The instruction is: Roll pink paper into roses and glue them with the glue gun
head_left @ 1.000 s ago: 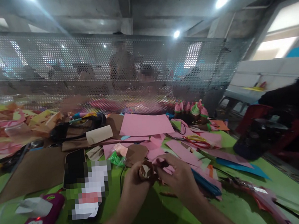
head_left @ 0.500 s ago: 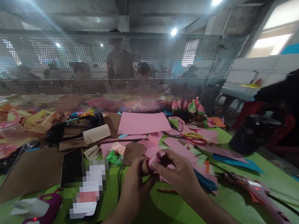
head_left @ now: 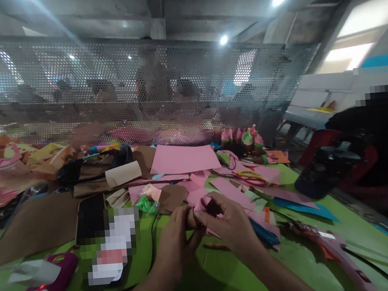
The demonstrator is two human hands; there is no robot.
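Both my hands meet low in the middle of the head view over a green table (head_left: 224,273). My left hand (head_left: 176,243) is closed around a small brown paper cone (head_left: 189,219), mostly hidden by the fingers. My right hand (head_left: 230,225) pinches a pink paper strip (head_left: 201,203) against the cone's top, thumb and forefinger pressed together. Pink paper scraps (head_left: 234,194) lie just beyond the hands.
A large pink sheet (head_left: 184,158), brown paper (head_left: 35,223), a phone (head_left: 91,214), a cardboard roll (head_left: 122,173), red scissors (head_left: 250,178), a glue gun (head_left: 322,243) and finished paper cones (head_left: 247,139) crowd the table. A perforated metal screen (head_left: 109,89) stands behind; people sit beyond it. A person in black sits at right.
The open mouth of the brown cone showed a second ago; it is now covered by the pink strip and my fingers. The hands have shifted slightly up and closer together.
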